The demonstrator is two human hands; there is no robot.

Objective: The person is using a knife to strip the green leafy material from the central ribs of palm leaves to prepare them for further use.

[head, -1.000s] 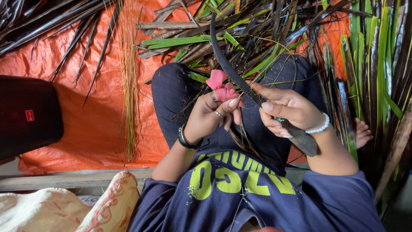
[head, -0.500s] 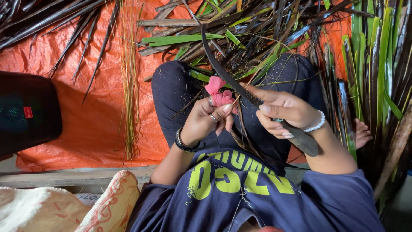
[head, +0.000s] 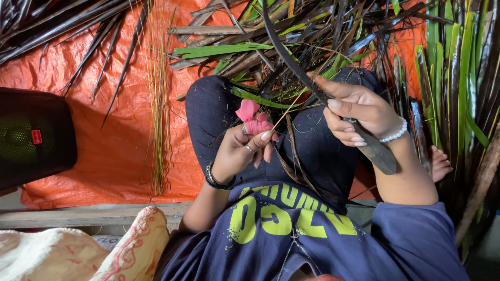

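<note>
Right hand (head: pixel 359 112) clamps the long dark leaf strip (head: pixel 291 62) running to 11 o'clock, left hand (head: pixel 242 151) pinches its thin midrib (head: pixel 291 106) beside pink finger wrap (head: pixel 252 119); stripped midribs (head: pixel 159 104) lie at 9 o'clock, big leaf pile (head: pixel 458 78) unstripped.

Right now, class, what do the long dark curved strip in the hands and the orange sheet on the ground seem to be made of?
Long dark curved strip: probably a dried palm-leaf strip, matte and fibrous, tapering like the surrounding leaves. Orange sheet: likely woven plastic tarpaulin, slightly glossy, creased and wrinkled.
</note>
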